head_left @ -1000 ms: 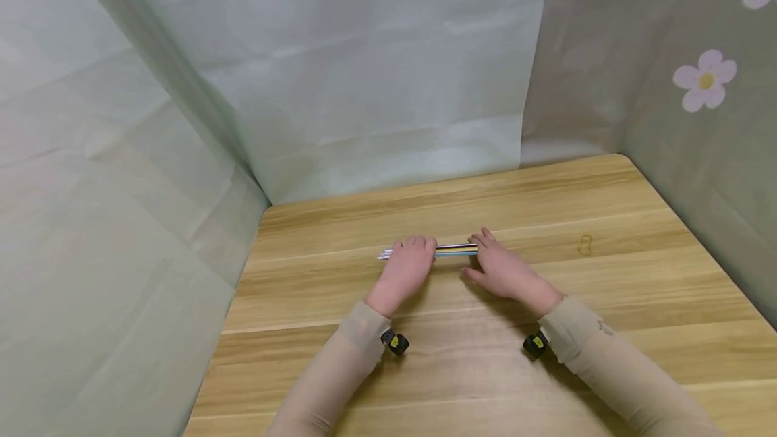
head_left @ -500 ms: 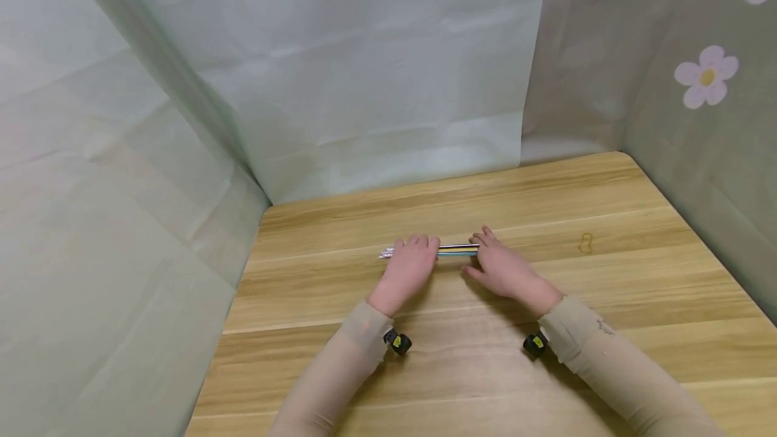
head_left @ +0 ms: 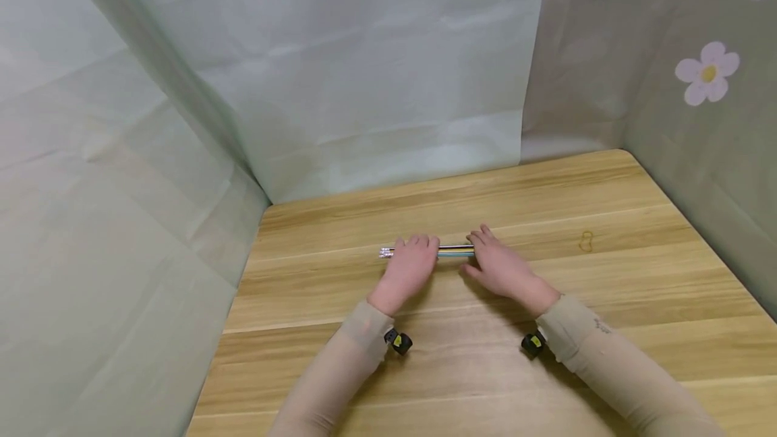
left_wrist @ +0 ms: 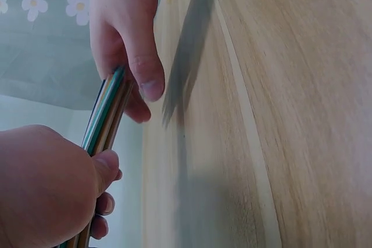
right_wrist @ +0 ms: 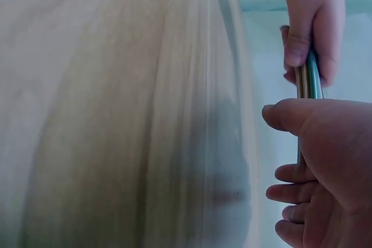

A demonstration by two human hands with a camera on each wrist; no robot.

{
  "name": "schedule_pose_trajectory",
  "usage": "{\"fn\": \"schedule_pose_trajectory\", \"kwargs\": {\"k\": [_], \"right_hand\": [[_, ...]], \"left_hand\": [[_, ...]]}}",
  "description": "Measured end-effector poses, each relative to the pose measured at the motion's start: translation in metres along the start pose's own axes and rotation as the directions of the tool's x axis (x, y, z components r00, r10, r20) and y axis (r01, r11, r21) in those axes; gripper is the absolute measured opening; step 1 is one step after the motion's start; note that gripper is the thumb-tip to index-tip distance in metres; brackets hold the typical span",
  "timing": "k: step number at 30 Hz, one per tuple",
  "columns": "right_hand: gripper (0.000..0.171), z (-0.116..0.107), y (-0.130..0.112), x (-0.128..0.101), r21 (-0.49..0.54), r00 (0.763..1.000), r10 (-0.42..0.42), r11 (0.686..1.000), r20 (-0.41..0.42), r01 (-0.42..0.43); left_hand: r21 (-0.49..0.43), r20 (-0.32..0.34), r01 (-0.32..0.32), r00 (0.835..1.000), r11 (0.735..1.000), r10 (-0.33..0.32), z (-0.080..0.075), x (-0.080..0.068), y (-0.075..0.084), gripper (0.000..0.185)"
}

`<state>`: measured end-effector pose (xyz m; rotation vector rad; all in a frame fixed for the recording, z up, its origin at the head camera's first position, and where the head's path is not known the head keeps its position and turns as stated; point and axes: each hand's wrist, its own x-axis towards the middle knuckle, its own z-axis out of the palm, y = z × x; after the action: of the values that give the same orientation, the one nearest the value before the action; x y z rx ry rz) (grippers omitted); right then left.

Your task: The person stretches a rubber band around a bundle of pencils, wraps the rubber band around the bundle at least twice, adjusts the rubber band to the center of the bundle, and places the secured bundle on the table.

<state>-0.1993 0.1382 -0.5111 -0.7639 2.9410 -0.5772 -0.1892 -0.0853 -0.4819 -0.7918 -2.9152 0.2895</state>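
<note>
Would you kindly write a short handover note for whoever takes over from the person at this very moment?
Left hand: grips the left part of a bundle of pencils, thumb and fingers curled round it.
Right hand: grips the right part of the same bundle; the wrist views show its thumb in front and fingers behind.
Things: the pencils lie side by side as one bundle across the wooden table, silver ends sticking out left of the left hand. Whether the bundle touches the table cannot be told.
Done: pencils gathered into one bundle, both hands on it.
Left: anything further with the bundle; nothing else is within the hands' reach.
</note>
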Motion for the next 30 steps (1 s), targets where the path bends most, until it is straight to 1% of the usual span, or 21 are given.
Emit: {"fn": "schedule_pose_trajectory", "kwargs": {"k": [4,7,11,13,15,18,23,27,30], "right_hand": [[0.075,0.002,0.005,-0.002,0.033,1.0,0.021,0.999,-0.023,-0.02],[0.073,0.003,0.006,-0.002,0.027,1.0,0.011,1.0,-0.015,-0.011],[0.077,0.005,0.003,-0.003,0.03,1.0,-0.004,1.0,0.003,0.004],[0.078,0.006,0.0,-0.003,0.039,1.0,0.001,0.999,-0.004,-0.001],[0.077,0.006,-0.002,-0.003,0.041,1.0,0.009,0.999,-0.022,-0.008],[0.077,0.006,-0.004,-0.003,0.007,0.999,0.014,1.0,-0.046,-0.013],[0.074,0.007,-0.005,-0.003,-0.064,0.997,0.005,0.998,-0.082,-0.01],[0.07,0.007,-0.004,-0.002,-0.075,0.995,0.008,0.997,-0.099,-0.015],[0.068,0.007,-0.005,-0.001,-0.076,0.995,0.002,0.997,-0.097,-0.009]], "left_hand": [[-0.009,0.003,0.013,1.0,1.0,-0.013,-0.001,-0.001,-0.001,0.024],[-0.009,-0.003,0.016,1.0,1.0,-0.016,-0.002,-0.001,-0.002,0.023],[0.0,-0.011,0.006,1.0,1.0,-0.006,-0.001,0.0,-0.001,0.023],[0.001,-0.016,0.003,1.0,1.0,-0.003,0.0,0.0,0.0,0.023],[-0.001,-0.006,0.005,1.0,1.0,-0.005,0.001,0.0,0.001,0.023],[0.003,0.002,0.005,1.0,1.0,-0.005,0.002,0.001,0.002,0.02],[0.009,0.02,0.0,1.0,1.0,0.0,0.002,0.002,0.004,0.021],[0.015,0.018,-0.001,1.0,1.0,0.001,0.003,0.001,0.003,0.02],[0.021,0.015,-0.004,1.0,1.0,0.004,0.003,0.0,0.002,0.02]]}}
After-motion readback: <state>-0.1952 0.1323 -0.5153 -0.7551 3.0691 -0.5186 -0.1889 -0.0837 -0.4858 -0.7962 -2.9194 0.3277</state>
